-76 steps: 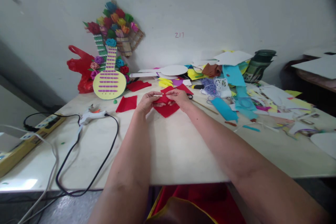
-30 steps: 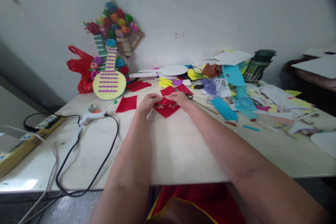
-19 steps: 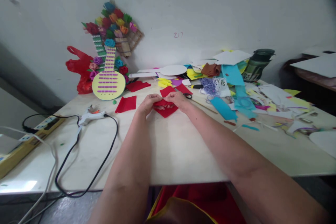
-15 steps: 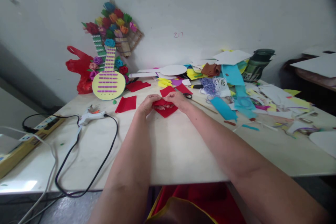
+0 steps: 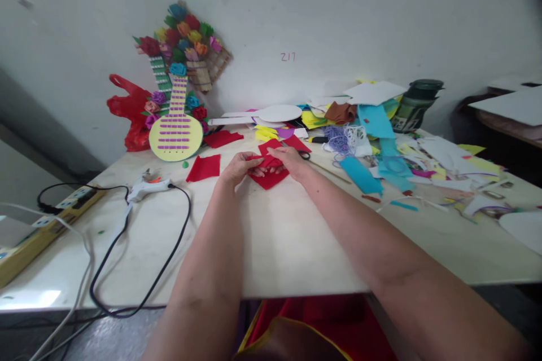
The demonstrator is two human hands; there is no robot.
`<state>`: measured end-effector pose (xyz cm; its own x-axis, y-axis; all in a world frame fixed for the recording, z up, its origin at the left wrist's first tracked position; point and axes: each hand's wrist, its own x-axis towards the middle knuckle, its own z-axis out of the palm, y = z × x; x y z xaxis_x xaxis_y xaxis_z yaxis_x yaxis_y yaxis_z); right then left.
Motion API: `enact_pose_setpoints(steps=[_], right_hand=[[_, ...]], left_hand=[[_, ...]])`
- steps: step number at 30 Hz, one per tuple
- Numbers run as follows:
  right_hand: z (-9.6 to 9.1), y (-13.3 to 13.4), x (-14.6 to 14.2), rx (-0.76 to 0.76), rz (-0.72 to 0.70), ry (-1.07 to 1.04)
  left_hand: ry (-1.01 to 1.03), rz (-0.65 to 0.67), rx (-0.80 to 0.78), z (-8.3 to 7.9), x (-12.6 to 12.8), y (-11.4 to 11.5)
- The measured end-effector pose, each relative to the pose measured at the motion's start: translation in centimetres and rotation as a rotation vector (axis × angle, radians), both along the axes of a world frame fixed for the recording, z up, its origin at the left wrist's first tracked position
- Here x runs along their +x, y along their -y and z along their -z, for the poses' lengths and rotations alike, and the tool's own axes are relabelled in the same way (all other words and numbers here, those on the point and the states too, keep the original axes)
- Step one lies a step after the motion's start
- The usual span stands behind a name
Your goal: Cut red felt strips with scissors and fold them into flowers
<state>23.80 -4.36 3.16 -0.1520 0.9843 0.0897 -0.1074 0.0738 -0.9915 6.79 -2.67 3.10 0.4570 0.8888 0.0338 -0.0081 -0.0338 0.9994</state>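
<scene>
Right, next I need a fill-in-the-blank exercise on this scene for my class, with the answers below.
1. The left hand and right hand hold a ____ piece.
2. The glue gun lies on the person's ____ side.
3. The yellow toy guitar has ____ stripes.
4. The bottle is dark ____.

Missing words: red; left; purple; green.

Left hand (image 5: 242, 167) and right hand (image 5: 292, 161): side by side over the table (image 5: 292, 248), a paper piece (image 5: 271, 161) held between them, a paper sheet (image 5: 270, 182) beneath, seen from my remote post.
Glue gun (image 5: 150, 185): on the table, left of both hands; I see the power strip (image 5: 53, 227) farther left.
Guitar model (image 5: 175, 136): stands at back left, paper flowers (image 5: 172, 36) behind it, a plastic bag (image 5: 130, 104) at its left.
Scissors (image 5: 304, 155): just beyond the right hand; a stick (image 5: 331, 172) lies nearer me, to the right.
Yarn (image 5: 337, 140): behind the stick, paper scraps (image 5: 442, 158) spread to its right.
Bottle (image 5: 417, 107): back right, before the wall (image 5: 339, 22).
</scene>
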Motion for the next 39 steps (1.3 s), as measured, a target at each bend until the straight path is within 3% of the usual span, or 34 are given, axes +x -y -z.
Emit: enact_pose_setpoints(steps=[10,22,39], right_hand=[[0.45,-0.41,0.15,-0.038,-0.02,-0.017],[0.83,-0.82,-0.04,0.025,0.008,-0.045],[0.76,-0.9,0.19,0.079,-0.071,-0.159]], left_hand=[[0.008,-0.05,0.06,0.16,0.09,-0.17],[0.15,-0.051,-0.003,0.03,0.3,-0.12],[0.302,-0.018,-0.044,0.42,-0.2,-0.45]])
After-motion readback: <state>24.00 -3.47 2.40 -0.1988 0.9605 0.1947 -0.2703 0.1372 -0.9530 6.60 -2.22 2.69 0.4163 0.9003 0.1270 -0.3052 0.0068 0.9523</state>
